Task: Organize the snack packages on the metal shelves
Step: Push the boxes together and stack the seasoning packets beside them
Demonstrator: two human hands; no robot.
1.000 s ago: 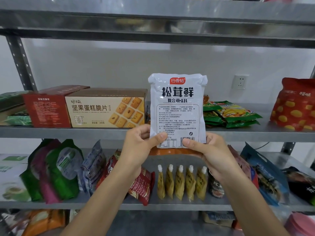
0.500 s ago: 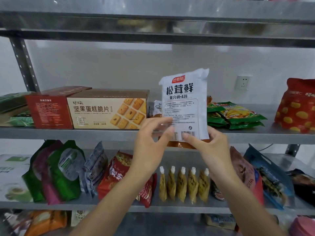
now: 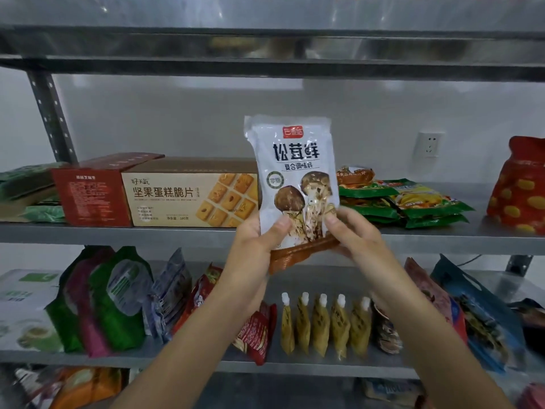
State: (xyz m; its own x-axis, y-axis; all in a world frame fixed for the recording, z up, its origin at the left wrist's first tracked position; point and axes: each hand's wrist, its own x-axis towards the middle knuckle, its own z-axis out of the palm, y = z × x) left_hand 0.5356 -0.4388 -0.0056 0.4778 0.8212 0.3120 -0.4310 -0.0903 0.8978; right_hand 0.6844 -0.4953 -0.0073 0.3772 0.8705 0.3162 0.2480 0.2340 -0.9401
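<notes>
Together, left hand (image 3: 255, 249) and right hand (image 3: 358, 239) pinch the upright packet (image 3: 295, 166) low down.

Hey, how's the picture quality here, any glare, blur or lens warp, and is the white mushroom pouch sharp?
Head view: the white mushroom pouch is fairly sharp, large print legible; glare streaks the top metal shelf; shelf lines bow from the wide lens; the blue bag at lower right is smeared.
</notes>
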